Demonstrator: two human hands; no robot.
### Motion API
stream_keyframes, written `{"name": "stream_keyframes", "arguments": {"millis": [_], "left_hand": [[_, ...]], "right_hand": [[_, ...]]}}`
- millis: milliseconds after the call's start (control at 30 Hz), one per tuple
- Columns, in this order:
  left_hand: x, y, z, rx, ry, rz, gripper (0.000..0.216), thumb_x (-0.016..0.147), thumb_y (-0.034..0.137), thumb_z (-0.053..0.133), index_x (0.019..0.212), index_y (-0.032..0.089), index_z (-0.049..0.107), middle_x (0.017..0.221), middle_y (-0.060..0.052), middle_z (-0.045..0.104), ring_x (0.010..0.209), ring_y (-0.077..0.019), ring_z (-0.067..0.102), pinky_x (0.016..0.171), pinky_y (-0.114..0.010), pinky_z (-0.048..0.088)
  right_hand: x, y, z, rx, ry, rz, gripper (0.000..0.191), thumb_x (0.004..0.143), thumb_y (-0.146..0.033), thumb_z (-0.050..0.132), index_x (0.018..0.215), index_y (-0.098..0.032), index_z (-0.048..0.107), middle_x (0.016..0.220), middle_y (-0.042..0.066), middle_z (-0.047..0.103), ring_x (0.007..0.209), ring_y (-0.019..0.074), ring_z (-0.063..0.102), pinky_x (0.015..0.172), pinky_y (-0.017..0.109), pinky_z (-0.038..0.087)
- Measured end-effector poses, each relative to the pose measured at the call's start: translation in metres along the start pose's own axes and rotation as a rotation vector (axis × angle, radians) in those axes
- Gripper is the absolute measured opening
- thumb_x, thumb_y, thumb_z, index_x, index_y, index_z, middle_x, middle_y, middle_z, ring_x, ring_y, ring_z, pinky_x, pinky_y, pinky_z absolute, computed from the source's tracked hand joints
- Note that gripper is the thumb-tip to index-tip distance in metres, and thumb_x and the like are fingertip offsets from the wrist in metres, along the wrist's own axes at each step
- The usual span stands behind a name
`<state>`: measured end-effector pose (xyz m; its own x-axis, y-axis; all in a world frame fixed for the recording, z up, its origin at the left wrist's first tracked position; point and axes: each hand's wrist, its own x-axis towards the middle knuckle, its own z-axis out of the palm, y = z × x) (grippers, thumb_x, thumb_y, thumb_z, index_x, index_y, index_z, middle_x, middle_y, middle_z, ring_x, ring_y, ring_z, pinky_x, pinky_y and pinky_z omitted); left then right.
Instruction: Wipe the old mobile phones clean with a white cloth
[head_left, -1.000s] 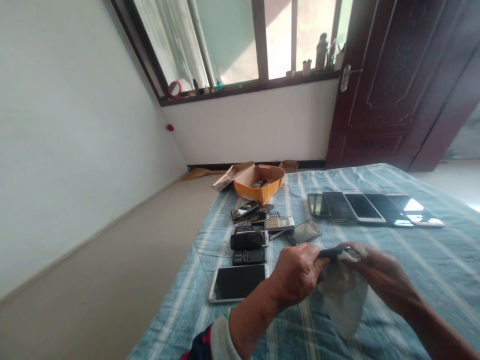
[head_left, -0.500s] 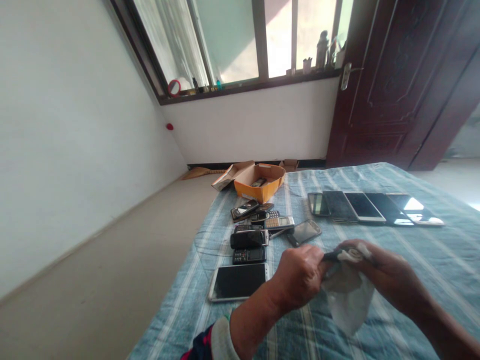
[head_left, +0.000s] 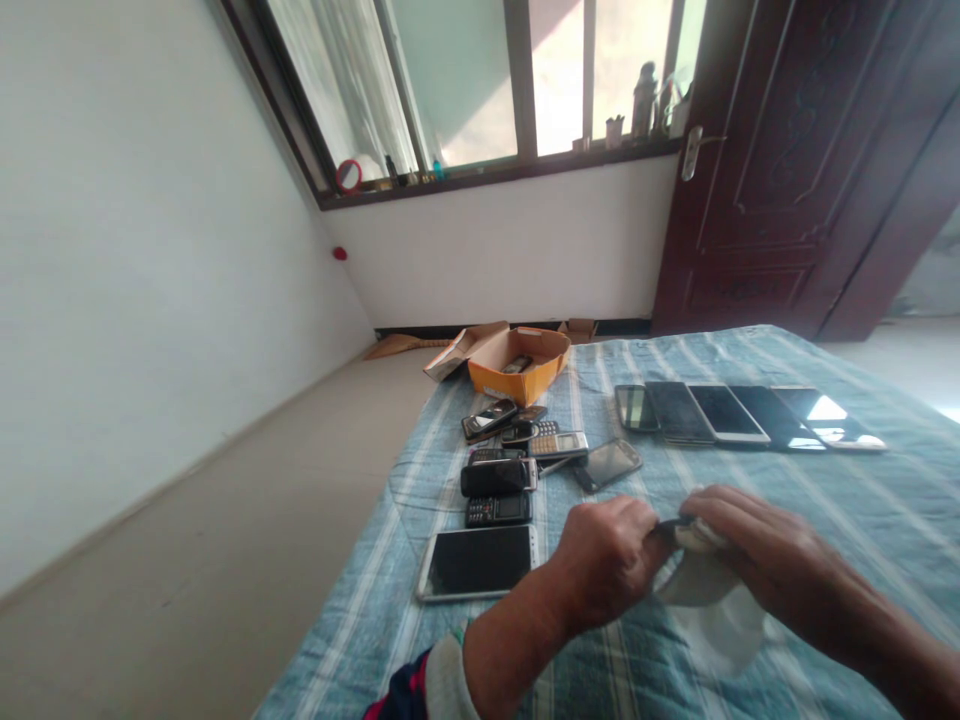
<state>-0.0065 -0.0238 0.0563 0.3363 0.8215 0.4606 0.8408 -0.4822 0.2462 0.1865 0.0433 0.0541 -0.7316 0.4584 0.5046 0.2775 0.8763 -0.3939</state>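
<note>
My left hand point(head_left: 606, 548) is closed on one end of a thin dark object point(head_left: 669, 526), seen edge-on and probably a phone. Folded over its other end is a white cloth point(head_left: 724, 630), pinched in my right hand point(head_left: 765, 535); the loose part hangs below, blurred. Beyond my left wrist a white tablet-like phone point(head_left: 480, 563) lies screen up. Further back, black keypad phones point(head_left: 499, 511) and a silver keypad phone point(head_left: 559, 445) lie close together, with a grey touchscreen phone point(head_left: 611, 465) just past my left knuckles.
A blue striped cloth point(head_left: 862, 540) covers the bed-like surface. At its far left edge stands an open orange box point(head_left: 525, 382) with a phone inside. Several flat smartphones point(head_left: 727, 413) lie in a row at the right. Behind are a window and a dark red door point(head_left: 780, 190).
My right hand has turned over further across the object, and the hanging cloth has swung to the right. My left hand has shifted slightly right. The phones on the bed stay put.
</note>
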Motion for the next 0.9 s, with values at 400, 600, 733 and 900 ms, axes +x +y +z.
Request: {"name": "stream_keyframes", "arguments": {"millis": [400, 600, 733, 900], "left_hand": [[-0.007, -0.016, 0.033, 0.177, -0.164, -0.027, 0.028, 0.09, 0.034, 0.046, 0.075, 0.016, 0.061, 0.066, -0.004, 0.065, 0.059, -0.0173, 0.063, 0.046, -0.025, 0.043], [-0.001, -0.005, 0.013, 0.206, -0.322, -0.029, 0.021, 0.087, 0.03, 0.047, 0.079, 0.015, 0.061, 0.071, -0.006, 0.067, 0.064, -0.0203, 0.065, 0.049, -0.027, 0.047], [0.004, 0.003, -0.008, 0.217, -0.466, -0.127, 0.02, 0.085, 0.03, 0.048, 0.082, 0.017, 0.063, 0.077, -0.006, 0.07, 0.067, -0.0206, 0.067, 0.056, -0.028, 0.05], [0.008, 0.007, -0.024, 0.285, -0.523, -0.195, 0.02, 0.082, 0.031, 0.05, 0.078, 0.017, 0.064, 0.074, -0.007, 0.07, 0.065, -0.0221, 0.067, 0.057, -0.029, 0.05]], "right_hand": [[-0.002, 0.015, -0.01, 0.068, -0.008, 0.133, 0.016, 0.088, -0.023, 0.047, 0.099, -0.022, 0.059, 0.087, 0.003, 0.063, 0.075, 0.0131, 0.061, 0.065, 0.021, 0.049], [0.0, 0.003, -0.006, 0.052, 0.058, 0.045, 0.019, 0.088, -0.018, 0.045, 0.099, -0.022, 0.059, 0.086, 0.003, 0.064, 0.075, 0.0134, 0.062, 0.066, 0.021, 0.049], [-0.002, 0.0, 0.002, 0.09, 0.062, 0.078, 0.021, 0.089, -0.02, 0.044, 0.104, -0.022, 0.059, 0.09, 0.004, 0.064, 0.08, 0.014, 0.062, 0.07, 0.023, 0.048], [0.0, 0.004, 0.009, 0.237, 0.028, 0.226, 0.023, 0.09, -0.032, 0.045, 0.099, -0.021, 0.063, 0.09, 0.004, 0.066, 0.079, 0.0152, 0.063, 0.069, 0.023, 0.049]]}}
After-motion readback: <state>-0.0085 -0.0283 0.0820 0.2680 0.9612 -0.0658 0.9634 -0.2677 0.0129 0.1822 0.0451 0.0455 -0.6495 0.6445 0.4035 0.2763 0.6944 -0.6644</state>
